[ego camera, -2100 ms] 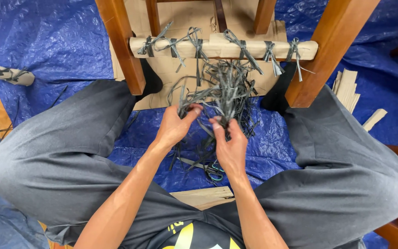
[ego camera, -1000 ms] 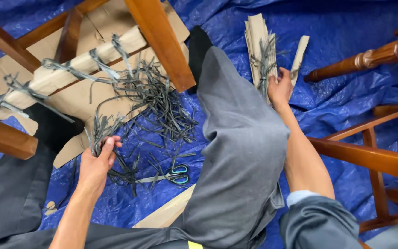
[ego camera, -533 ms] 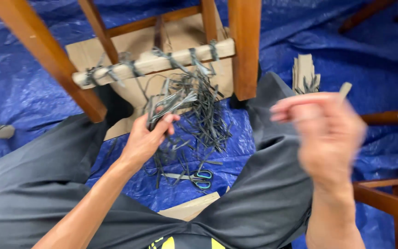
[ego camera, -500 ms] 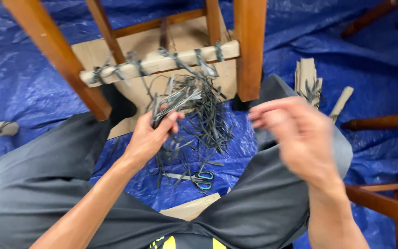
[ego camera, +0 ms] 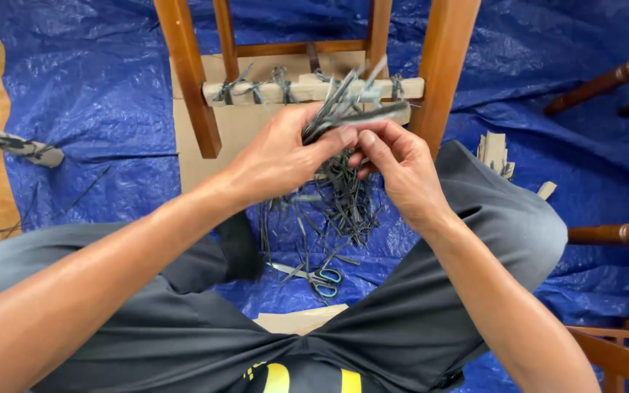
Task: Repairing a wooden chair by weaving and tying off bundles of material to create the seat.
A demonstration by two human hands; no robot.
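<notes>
- We are sitting on a blue tarp (ego camera: 89,94) spread over the floor, legs apart, with a wooden chair frame (ego camera: 442,65) standing upside-down before us and a cardboard sheet (ego camera: 245,127) behind its rail.
- Our left hand (ego camera: 278,156) is pinching a bundle of dark weaving strips (ego camera: 351,109), fingers clenched around it just in front of the pale rail (ego camera: 285,91).
- Our right hand (ego camera: 394,164) is gripping the same bundle from below, fingertips pressed against it.
- Several strips are already sitting knotted along the rail; we judge the tying as partly done.
- Many loose strips (ego camera: 336,207) are lying between our knees, beside scissors (ego camera: 314,275), so plenty seems left.
</notes>
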